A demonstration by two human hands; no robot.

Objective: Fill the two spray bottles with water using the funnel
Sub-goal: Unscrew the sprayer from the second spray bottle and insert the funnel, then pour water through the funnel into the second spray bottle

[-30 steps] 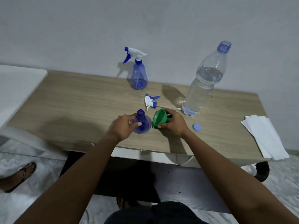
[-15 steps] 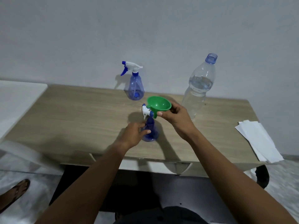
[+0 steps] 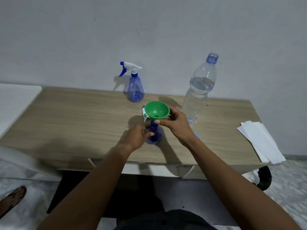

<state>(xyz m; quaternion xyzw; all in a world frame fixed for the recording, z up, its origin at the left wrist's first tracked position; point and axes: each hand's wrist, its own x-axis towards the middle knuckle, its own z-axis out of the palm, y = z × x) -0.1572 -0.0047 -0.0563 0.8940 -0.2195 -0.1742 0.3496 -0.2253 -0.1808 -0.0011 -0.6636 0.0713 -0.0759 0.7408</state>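
An uncapped blue spray bottle (image 3: 155, 136) stands near the front middle of the wooden table (image 3: 83, 117). My left hand (image 3: 136, 136) grips its body. My right hand (image 3: 176, 125) holds a green funnel (image 3: 157, 110) upright by its rim, the spout at the bottle's neck. The bottle's white and blue spray head (image 3: 144, 114) lies just behind, mostly hidden by the funnel. A second spray bottle (image 3: 135, 87) with its head on stands at the back. An open clear water bottle (image 3: 199, 92), roughly two thirds full, stands to the right.
A blue bottle cap (image 3: 196, 134) lies beside my right wrist. White folded paper towels (image 3: 260, 141) rest on the table's right end. A white surface (image 3: 15, 103) adjoins the table on the left. A sandalled foot (image 3: 12, 198) shows on the floor at lower left.
My right hand lifted the funnel from the table and turned it upright over the open spray bottle's neck. My left hand stayed on the bottle. The camera tilted up a little.
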